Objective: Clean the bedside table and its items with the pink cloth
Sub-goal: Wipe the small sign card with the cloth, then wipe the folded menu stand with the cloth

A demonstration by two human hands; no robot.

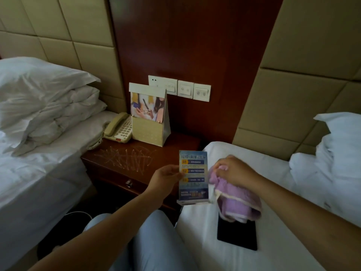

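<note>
My left hand (166,178) pinches the blue sign card (193,178) upright by its left edge. Right hand (233,171) grips pink cloth (237,202) bunched vs card's right side, over bed (205,227). Worktop (127,159) scribbled w/ chalky marks.

Looked like a hotel rm: twin beds w/ white linen (39,173), padded headboard panels (58,36), shared bedside table (121,159) w/ corded phone (119,128), promo stand (148,114), wall switch panel (185,89) btwn them.
</note>
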